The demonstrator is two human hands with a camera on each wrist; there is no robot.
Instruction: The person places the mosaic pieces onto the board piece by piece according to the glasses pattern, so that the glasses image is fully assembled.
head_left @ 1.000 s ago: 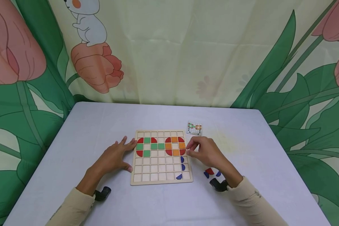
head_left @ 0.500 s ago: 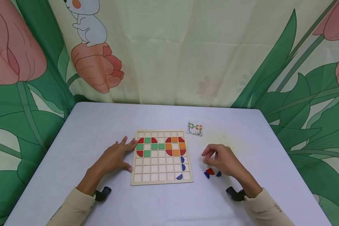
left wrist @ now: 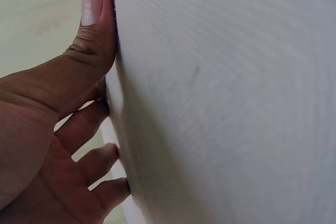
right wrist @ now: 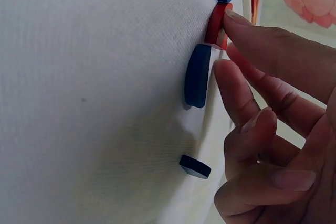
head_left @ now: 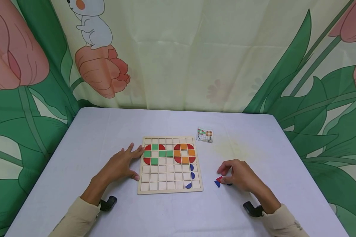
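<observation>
A wooden grid board (head_left: pixel 169 192) lies on the white table with red, green, orange and blue flat pieces in its cells. My left hand (head_left: pixel 123 164) is spread against the board's left edge; its thumb (left wrist: pixel 94 17) touches the edge. My right hand (head_left: pixel 240 174) is over loose pieces to the right of the board, its thumb on a red quarter-round piece (right wrist: pixel 214 27) and the index finger apart from the thumb. Close by lie a blue half-round piece (head_left: pixel 217 184) and other blue pieces (right wrist: pixel 197 77), partly hidden by the hand in the head view.
A small pattern card (head_left: pixel 204 135) lies behind the board's right corner. Blue half-round pieces (head_left: pixel 192 175) sit in the board's right-hand cells. A printed curtain (head_left: pixel 178 65) hangs behind the table (head_left: pixel 106 128).
My right hand has moved from the board's right edge, right and toward me, down to the loose pieces. Its thumb now touches the red piece. My left hand has stayed put.
</observation>
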